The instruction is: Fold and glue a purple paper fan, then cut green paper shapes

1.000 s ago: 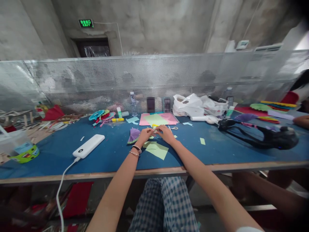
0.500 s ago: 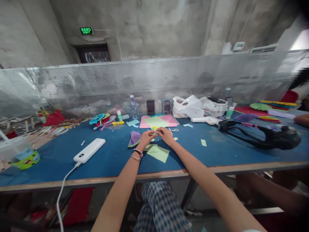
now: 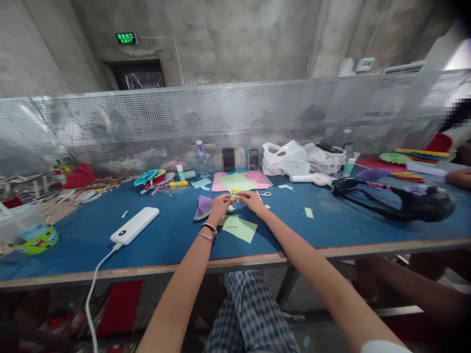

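My left hand (image 3: 221,206) and my right hand (image 3: 253,202) meet over the middle of the blue table, fingertips pinched together. Between them is a small piece of light green paper (image 3: 234,196), mostly hidden by the fingers. Something small and yellow (image 3: 236,190) shows just behind the fingertips; its kind is unclear. A purple pleated paper fan (image 3: 203,208) with a green edge lies left of my left hand. Light green paper sheets (image 3: 241,229) lie below my hands. White-handled scissors (image 3: 265,194) rest beyond my right hand.
Behind my hands lie pink paper sheets (image 3: 220,182) with a green sheet (image 3: 240,182) on top. A white power bank (image 3: 135,225) with its cable is at left, near a plastic cup (image 3: 31,230). White plastic bags (image 3: 287,159) and a black strapped device (image 3: 423,203) stand right.
My hands stay together at nearly the same place, with the right fingers slightly shifted over the paper. The whole view has moved a little.
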`<state>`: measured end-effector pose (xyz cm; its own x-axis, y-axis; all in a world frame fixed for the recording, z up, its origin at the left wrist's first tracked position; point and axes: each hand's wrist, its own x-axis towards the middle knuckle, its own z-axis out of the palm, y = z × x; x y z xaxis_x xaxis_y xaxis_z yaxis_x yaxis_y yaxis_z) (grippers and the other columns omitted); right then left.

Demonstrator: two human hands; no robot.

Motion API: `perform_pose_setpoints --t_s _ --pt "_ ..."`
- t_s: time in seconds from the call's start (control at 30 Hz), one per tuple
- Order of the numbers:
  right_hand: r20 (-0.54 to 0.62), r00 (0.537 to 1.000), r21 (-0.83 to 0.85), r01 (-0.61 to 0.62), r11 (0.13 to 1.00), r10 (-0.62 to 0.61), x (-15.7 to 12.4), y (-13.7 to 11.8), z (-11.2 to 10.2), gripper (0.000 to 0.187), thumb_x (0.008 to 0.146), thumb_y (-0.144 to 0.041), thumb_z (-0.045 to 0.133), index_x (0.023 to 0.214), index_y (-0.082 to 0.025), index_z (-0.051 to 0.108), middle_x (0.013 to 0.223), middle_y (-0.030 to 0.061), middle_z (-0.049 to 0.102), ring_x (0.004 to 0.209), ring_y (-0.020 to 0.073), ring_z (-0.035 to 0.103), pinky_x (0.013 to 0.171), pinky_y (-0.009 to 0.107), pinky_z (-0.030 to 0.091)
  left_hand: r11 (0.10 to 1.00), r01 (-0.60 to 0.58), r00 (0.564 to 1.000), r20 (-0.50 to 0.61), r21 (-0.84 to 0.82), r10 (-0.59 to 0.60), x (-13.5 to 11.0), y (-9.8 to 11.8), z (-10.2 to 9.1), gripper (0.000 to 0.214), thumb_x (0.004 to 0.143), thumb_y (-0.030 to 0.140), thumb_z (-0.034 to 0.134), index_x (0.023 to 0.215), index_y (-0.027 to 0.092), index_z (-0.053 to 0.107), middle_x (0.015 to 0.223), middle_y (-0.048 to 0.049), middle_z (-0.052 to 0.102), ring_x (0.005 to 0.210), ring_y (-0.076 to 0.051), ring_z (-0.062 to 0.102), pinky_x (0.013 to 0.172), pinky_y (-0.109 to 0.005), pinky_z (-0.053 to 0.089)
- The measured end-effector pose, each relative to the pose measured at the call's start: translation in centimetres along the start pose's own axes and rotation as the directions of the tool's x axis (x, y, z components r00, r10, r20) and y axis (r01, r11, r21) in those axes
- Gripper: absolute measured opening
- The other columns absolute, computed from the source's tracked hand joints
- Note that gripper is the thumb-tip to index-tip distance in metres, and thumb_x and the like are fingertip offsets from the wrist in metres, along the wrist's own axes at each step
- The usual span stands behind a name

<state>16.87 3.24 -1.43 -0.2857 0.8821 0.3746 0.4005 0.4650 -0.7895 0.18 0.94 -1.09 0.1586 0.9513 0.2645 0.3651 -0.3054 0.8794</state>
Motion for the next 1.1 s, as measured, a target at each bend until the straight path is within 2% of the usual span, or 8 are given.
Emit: perform_pose_setpoints --t_s 0.2,0.57,0.9,1.1 --pt "-0.040 0.997 0.028 -0.070 0.997 0.071 0.1 0.3 0.2 0.027 0.086 -0.032 0.052 0.104 -0.013 0.055 0.102 0.0056 0.058 0.086 0.0149 0.058 0.074 0.034 0.050 1.000 -0.020 1.000 0.020 0.002 0.020 -0.5 0.5 0.1 0.026 0.086 0.031 0.052 0.104 0.012 0.055 0.098 -0.0061 0.060 0.083 -0.015 0.059 0.073 -0.034 0.051" --pt "-0.085 0.989 0.089 -0.112 0.990 0.120 0.2 -0.4 0.2 0.027 0.086 -0.032 0.051 0.104 -0.013 0.055 0.102 0.0056 0.058 0.087 0.0151 0.058 0.075 0.035 0.050 0.997 -0.061 0.997 0.050 0.049 0.059 -0.3 0.5 0.4 0.025 0.086 0.031 0.052 0.102 0.012 0.056 0.099 -0.0062 0.060 0.085 -0.016 0.059 0.076 -0.036 0.050" --pt "-0.008 0.984 0.199 -0.173 0.965 0.178 -0.5 -1.2 -0.2 0.027 0.087 -0.034 0.051 0.102 -0.013 0.056 0.097 0.0048 0.059 0.081 0.0135 0.059 0.071 0.032 0.051 0.999 -0.024 0.995 -0.095 0.048 0.028 0.3 0.5 -0.3 0.027 0.086 0.032 0.051 0.105 0.014 0.056 0.105 -0.0069 0.058 0.090 -0.017 0.058 0.078 -0.036 0.050" --pt "0.006 0.983 0.188 -0.183 0.965 0.186 -0.7 -1.5 -0.1 0.024 0.086 -0.032 0.052 0.100 -0.012 0.056 0.095 0.0043 0.060 0.080 0.0130 0.059 0.070 0.031 0.051 0.997 -0.030 0.996 -0.078 0.078 0.036 0.6 0.3 -0.1 0.027 0.087 0.033 0.051 0.104 0.013 0.056 0.102 -0.0064 0.059 0.087 -0.017 0.059 0.076 -0.036 0.050"
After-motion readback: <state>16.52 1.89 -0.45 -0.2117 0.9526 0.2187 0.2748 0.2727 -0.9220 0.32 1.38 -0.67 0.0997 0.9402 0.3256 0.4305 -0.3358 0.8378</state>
